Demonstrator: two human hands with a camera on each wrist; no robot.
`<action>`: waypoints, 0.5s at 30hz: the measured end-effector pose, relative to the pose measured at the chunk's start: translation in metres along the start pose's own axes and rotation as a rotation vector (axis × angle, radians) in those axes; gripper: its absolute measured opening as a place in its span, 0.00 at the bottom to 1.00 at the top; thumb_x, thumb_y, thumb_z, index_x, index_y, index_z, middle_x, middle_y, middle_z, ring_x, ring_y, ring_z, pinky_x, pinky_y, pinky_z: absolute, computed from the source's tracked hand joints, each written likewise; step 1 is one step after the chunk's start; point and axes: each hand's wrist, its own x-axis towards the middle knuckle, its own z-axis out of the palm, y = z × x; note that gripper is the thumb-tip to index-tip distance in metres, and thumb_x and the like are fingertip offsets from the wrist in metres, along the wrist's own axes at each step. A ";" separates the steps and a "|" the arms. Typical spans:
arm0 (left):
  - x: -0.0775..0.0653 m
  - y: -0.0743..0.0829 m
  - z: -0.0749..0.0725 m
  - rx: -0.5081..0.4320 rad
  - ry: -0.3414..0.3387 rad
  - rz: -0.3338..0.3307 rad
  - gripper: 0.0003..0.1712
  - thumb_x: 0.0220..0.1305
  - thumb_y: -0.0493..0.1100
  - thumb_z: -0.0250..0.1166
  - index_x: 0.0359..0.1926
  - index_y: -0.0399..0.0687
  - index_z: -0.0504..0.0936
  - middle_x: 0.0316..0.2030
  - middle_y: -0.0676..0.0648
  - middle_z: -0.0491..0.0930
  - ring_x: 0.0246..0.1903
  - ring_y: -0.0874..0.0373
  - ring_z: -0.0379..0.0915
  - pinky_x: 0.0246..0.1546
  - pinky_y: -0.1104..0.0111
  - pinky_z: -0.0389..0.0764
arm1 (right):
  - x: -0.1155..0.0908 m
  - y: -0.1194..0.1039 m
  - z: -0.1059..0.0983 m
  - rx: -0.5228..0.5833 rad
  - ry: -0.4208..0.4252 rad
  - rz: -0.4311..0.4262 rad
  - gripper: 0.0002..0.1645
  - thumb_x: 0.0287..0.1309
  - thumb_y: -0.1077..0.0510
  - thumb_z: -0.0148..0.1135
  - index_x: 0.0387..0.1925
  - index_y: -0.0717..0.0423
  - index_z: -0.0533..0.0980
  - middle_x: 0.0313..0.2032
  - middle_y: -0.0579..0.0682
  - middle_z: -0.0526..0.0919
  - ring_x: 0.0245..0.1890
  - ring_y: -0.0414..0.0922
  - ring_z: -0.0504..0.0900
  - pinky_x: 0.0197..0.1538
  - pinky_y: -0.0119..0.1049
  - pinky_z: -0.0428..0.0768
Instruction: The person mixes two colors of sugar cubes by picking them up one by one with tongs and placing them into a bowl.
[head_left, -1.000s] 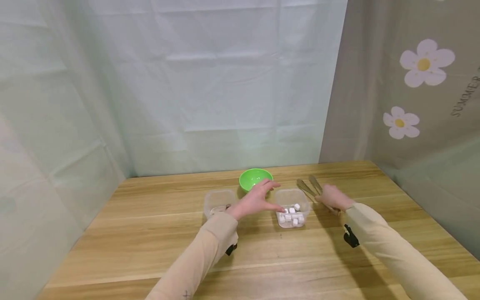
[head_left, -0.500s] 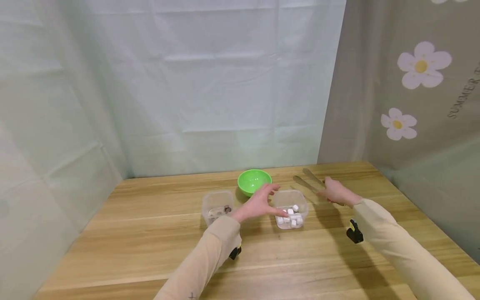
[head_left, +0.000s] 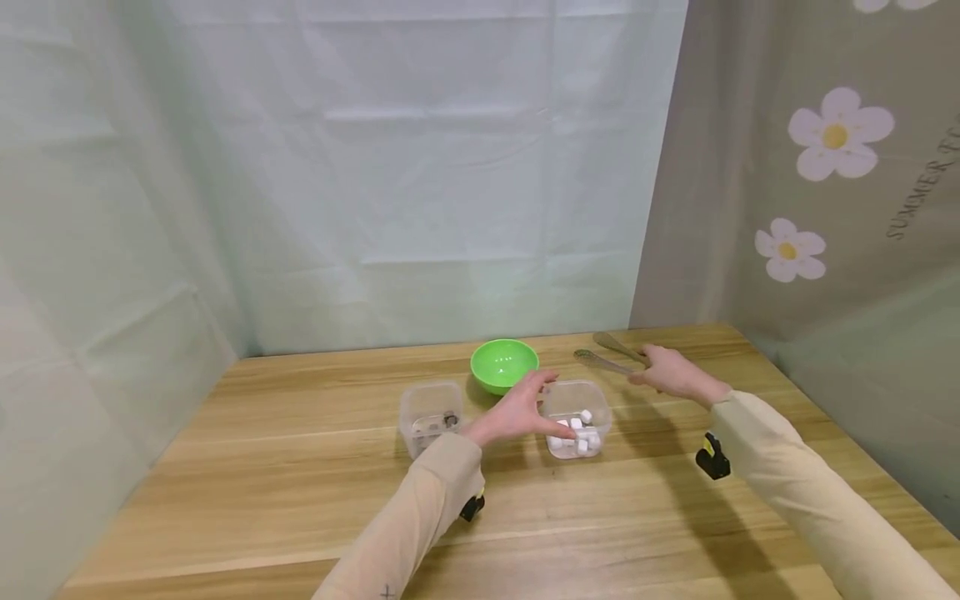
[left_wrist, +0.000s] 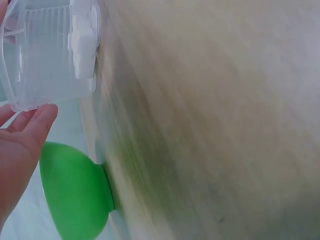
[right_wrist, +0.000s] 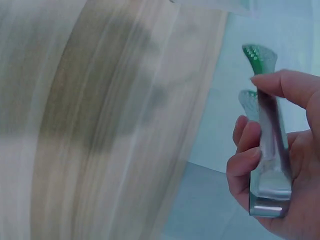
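My right hand [head_left: 675,372] holds metal tongs [right_wrist: 270,130], fingers and thumb wrapped round the arms. Their two textured tips are spread apart and point left above the table. My left hand [head_left: 513,410] grips a clear plastic container [head_left: 592,390] from its left side, thumb toward the near wall and fingertips by the far wall. Inside the container, several white cubes [head_left: 585,415] lie on the bottom. A green bowl [head_left: 504,367] stands behind the left hand; in the left wrist view it shows just below the fingers.
A second clear container [head_left: 431,392] with a few small dark pieces [head_left: 450,419] stands left of the left hand, partly behind the wrist. The wooden table [head_left: 262,467] ends at pale curtains [head_left: 442,167] at the back and sides.
My right hand has lifted the tongs from the table and turned them so the tips point further left. The left hand stays at the container with the cubes.
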 end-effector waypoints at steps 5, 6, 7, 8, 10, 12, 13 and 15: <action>0.000 -0.004 0.001 -0.006 -0.004 0.001 0.54 0.15 0.66 0.57 0.50 0.48 0.50 0.44 0.52 0.55 0.40 0.58 0.54 0.38 0.69 0.57 | 0.000 -0.004 -0.007 -0.033 0.009 -0.030 0.36 0.32 0.40 0.49 0.40 0.63 0.61 0.25 0.54 0.69 0.15 0.41 0.66 0.16 0.32 0.64; 0.000 -0.004 0.002 -0.020 -0.007 0.001 0.54 0.16 0.65 0.57 0.49 0.47 0.50 0.44 0.51 0.56 0.40 0.58 0.55 0.38 0.69 0.57 | 0.000 -0.004 -0.009 -0.025 0.007 -0.041 0.34 0.32 0.39 0.49 0.37 0.62 0.63 0.21 0.53 0.69 0.13 0.41 0.65 0.15 0.33 0.64; 0.000 -0.005 0.002 -0.035 -0.008 0.005 0.54 0.16 0.65 0.57 0.49 0.47 0.50 0.43 0.51 0.57 0.40 0.58 0.56 0.37 0.69 0.58 | -0.001 -0.004 -0.011 -0.006 0.000 -0.042 0.32 0.31 0.39 0.48 0.34 0.60 0.65 0.18 0.51 0.68 0.11 0.41 0.63 0.13 0.33 0.63; 0.001 -0.006 0.003 -0.051 -0.010 0.011 0.54 0.16 0.65 0.58 0.49 0.46 0.50 0.42 0.51 0.58 0.39 0.57 0.57 0.37 0.68 0.59 | -0.001 -0.004 -0.013 0.013 -0.005 -0.051 0.29 0.32 0.39 0.48 0.32 0.58 0.65 0.16 0.50 0.67 0.10 0.42 0.63 0.12 0.33 0.63; 0.001 -0.006 0.003 -0.081 -0.004 0.017 0.53 0.16 0.63 0.59 0.48 0.45 0.52 0.40 0.51 0.60 0.38 0.57 0.57 0.35 0.69 0.60 | -0.003 -0.004 -0.017 0.032 -0.010 -0.074 0.25 0.32 0.40 0.48 0.29 0.55 0.67 0.13 0.49 0.66 0.09 0.41 0.61 0.11 0.33 0.62; 0.001 -0.005 0.003 -0.097 0.001 0.020 0.52 0.16 0.63 0.59 0.48 0.45 0.53 0.39 0.51 0.61 0.38 0.56 0.58 0.35 0.70 0.61 | -0.005 -0.006 -0.021 0.038 -0.017 -0.090 0.21 0.34 0.41 0.48 0.25 0.53 0.67 0.12 0.50 0.65 0.07 0.41 0.59 0.11 0.34 0.62; 0.001 -0.006 0.004 -0.101 0.006 0.022 0.52 0.16 0.62 0.60 0.47 0.45 0.54 0.39 0.50 0.61 0.38 0.56 0.58 0.35 0.70 0.61 | -0.006 -0.007 -0.023 0.039 -0.025 -0.092 0.21 0.35 0.42 0.48 0.27 0.53 0.67 0.12 0.50 0.66 0.07 0.41 0.59 0.11 0.34 0.63; 0.001 -0.006 0.004 -0.108 0.013 0.021 0.51 0.16 0.62 0.60 0.47 0.44 0.54 0.39 0.50 0.61 0.38 0.55 0.58 0.35 0.69 0.61 | -0.009 -0.010 -0.027 0.039 -0.048 -0.090 0.22 0.36 0.42 0.47 0.31 0.53 0.66 0.12 0.51 0.65 0.05 0.41 0.59 0.10 0.35 0.63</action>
